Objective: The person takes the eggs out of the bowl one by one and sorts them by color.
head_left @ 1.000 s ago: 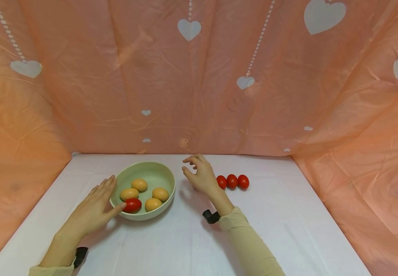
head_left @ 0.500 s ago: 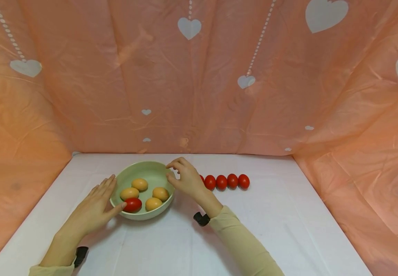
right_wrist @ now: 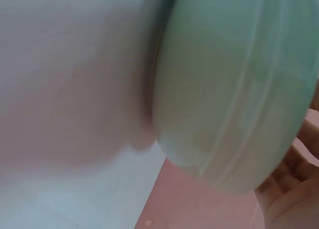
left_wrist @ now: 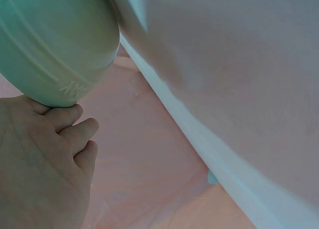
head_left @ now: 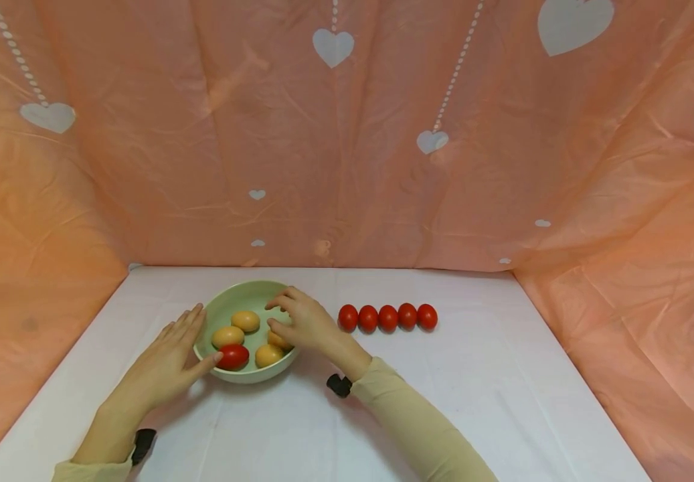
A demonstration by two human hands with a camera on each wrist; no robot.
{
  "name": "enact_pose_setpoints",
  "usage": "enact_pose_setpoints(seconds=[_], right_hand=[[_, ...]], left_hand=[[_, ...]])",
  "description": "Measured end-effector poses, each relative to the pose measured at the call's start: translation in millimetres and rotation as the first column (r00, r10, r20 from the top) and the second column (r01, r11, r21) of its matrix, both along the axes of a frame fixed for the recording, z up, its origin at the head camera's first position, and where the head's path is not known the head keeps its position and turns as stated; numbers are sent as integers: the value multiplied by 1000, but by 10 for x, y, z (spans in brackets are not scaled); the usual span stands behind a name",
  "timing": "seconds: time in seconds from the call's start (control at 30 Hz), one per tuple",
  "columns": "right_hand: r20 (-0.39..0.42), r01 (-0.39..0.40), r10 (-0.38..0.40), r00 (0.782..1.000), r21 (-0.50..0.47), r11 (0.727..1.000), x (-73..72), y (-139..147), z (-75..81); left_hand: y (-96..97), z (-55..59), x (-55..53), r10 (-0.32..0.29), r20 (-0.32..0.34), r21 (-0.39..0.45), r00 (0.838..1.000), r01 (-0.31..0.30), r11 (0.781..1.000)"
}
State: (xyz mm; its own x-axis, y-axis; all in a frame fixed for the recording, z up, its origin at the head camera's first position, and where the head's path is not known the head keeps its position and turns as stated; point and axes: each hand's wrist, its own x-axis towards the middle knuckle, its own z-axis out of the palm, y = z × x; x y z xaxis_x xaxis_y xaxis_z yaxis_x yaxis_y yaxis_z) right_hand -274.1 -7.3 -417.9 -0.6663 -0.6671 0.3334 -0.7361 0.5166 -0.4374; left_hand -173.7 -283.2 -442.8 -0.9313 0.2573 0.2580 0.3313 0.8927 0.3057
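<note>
A pale green bowl [head_left: 249, 377] holds several yellow-tan eggs [head_left: 245, 321] and one red egg-shaped piece [head_left: 233, 357]. My left hand [head_left: 166, 355] rests against the bowl's left side, fingers straight, thumb over the rim beside the red piece. In the left wrist view, its fingers [left_wrist: 75, 134] touch the bowl's outer wall. Over the bowl's right side hovers my right hand [head_left: 307, 321], fingers loosely bent and apart, nothing visible between them. It partly covers one egg [head_left: 277, 339]. The right wrist view shows part of this hand beyond the bowl wall [right_wrist: 224, 89].
A row of several red egg-shaped pieces [head_left: 388, 318] lies right of the bowl on the white tablecloth [head_left: 443, 402]. Orange-pink cloth [head_left: 383, 201] with pale hearts hangs behind and at both sides. A black wrist device [head_left: 339, 385] sits on my right wrist.
My right hand has moved left from beside the row to over the bowl, uncovering more of the row's red pieces. The left hand stays on the bowl.
</note>
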Motion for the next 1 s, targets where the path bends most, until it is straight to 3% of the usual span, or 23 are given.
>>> enact_pose_setpoints(seconds=[0.37, 0.6, 0.8, 1.0], right_hand=[[2, -110, 112, 994, 162, 981, 15, -246, -16], [-6, -186, 194, 981, 258, 948, -6, -397, -33], [53, -273, 269, 962, 294, 916, 21, -487, -24], [54, -300, 299, 953, 329, 895, 36, -550, -41]], left_hand=[[3, 13, -3, 7, 15, -6, 1000, -6, 1000], [-1, 23, -8, -1, 21, -9, 1000, 1, 1000], [-6, 23, -5, -4, 19, -5, 1000, 4, 1000], [-20, 3, 3, -11, 7, 1, 1000, 11, 1000]])
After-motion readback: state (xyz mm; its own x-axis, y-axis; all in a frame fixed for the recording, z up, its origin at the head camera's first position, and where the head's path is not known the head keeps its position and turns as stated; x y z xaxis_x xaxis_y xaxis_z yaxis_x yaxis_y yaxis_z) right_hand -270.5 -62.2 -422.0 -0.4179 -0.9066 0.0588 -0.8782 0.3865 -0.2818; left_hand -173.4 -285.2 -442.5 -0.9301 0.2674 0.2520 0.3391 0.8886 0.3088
